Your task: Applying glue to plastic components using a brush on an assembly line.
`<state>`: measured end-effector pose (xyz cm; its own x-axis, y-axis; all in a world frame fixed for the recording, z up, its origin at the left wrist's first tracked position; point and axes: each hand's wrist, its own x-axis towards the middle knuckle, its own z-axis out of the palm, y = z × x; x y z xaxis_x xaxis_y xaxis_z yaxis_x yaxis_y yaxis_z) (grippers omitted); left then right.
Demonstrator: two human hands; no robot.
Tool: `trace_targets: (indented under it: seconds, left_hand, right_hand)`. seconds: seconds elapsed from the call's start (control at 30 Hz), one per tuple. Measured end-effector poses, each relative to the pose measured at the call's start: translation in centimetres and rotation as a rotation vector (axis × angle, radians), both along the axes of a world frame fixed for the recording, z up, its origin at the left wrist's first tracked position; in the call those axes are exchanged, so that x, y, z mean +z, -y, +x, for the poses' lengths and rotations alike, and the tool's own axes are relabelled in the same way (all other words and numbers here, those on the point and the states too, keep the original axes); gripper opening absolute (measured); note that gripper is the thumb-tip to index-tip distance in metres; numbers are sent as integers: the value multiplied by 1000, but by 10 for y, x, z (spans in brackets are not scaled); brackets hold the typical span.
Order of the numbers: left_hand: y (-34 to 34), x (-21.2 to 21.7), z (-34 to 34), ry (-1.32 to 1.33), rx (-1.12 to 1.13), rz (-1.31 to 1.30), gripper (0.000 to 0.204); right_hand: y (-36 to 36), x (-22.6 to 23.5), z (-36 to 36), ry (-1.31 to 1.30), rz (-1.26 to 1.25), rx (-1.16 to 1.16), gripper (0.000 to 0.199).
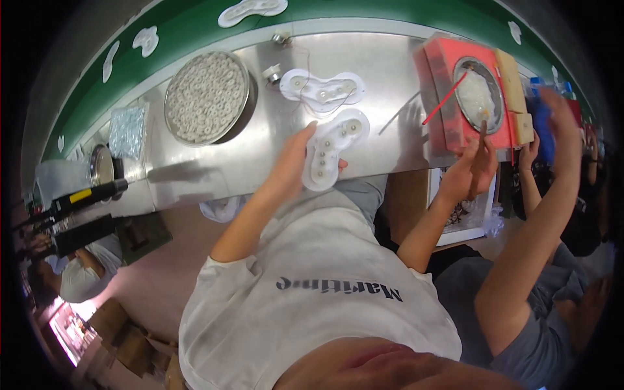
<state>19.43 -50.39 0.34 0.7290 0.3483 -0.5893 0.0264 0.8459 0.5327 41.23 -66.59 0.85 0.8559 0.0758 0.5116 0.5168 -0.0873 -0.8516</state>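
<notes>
left hand (pixel 294 166) grips a white moulded tray (pixel 333 148) at its lower left edge, thumb along the near rim, fingers closed on it from beneath; one fingertip shows past the tray's right edge. the tray lies tilted over the front edge of the steel bench (pixel 377 71), small round parts seated in its pockets. right hand (pixel 473 168) is closed on a thin stick (pixel 483 133) (pinched upright between thumb and fingers), its tip at the lower rim of a metal dish (pixel 479 94) of white material. the dish rests on a red box (pixel 448 97), with a red rod (pixel 444 99) laid across it. a second white tray (pixel 323 90) lies just beyond the held one. a round pan (pixel 207 97) of white rings stands well to the left. another person's raised arm (pixel 543 214) is at right.
</notes>
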Motion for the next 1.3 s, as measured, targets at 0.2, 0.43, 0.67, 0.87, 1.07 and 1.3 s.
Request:
trace_targets:
  seconds: [0.2,0.43,0.67,0.87,1.07,1.3]
  left_hand:
    - [-33,2,-42,-21,7,233,45]
    - [-43,3,-81,-134,150,277,42]
    - [-48,-4,-81,-142,45,354,36]
    - [-43,-7,-74,1,103,189,39]
    - [-26,-10,-48,-57,53,275,45]
    - [-7,16,-27,24,18,286,46]
  right_hand:
    - [18,-16,5,126,-250,-79,20]
    - [-78,34,19,220,-423,29,22]
    - [-353,-57,244,624,-1144,1280,27]
    - [-206,-13,128,361,-588,487,22]
    - [43,-20,8,235,-484,-258,25]
    - [75,-12,24,437,-473,-346,25]
